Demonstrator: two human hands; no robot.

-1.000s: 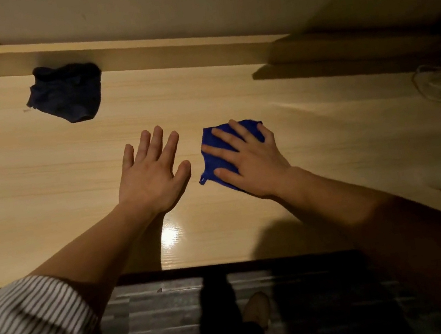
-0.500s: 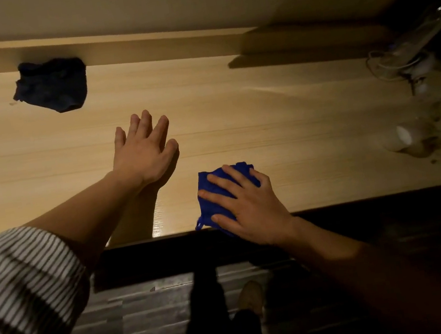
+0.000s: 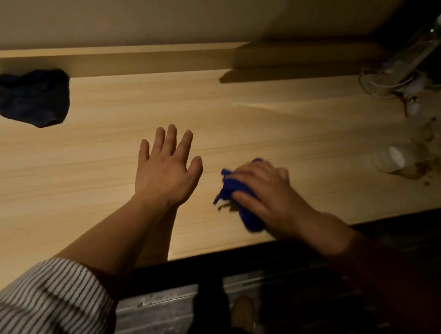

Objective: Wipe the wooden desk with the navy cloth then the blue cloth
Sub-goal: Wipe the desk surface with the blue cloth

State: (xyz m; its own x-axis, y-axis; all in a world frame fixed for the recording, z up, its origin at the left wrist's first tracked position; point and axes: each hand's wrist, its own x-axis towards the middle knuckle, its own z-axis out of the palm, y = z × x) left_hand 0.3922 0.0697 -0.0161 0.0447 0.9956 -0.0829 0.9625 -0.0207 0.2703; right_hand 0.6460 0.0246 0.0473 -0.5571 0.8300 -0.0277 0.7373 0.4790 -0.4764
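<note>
Right hand [image 3: 268, 196] clenched on blue cloth [image 3: 244, 206] at 5 o'clock, wiping desk [image 3: 265, 130]; left hand [image 3: 166, 172] flat, released, bracing; navy cloth [image 3: 32, 98] parked at 10 o'clock.

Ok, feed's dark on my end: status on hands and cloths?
Right hand pressing blue cloth on desk. Left hand flat, empty. Navy cloth parked far left. Bottle, debris at right.

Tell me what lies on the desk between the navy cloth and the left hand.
Nothing: in the head view only bare wooden desk runs from the navy cloth at the back left to the open left hand.
</note>
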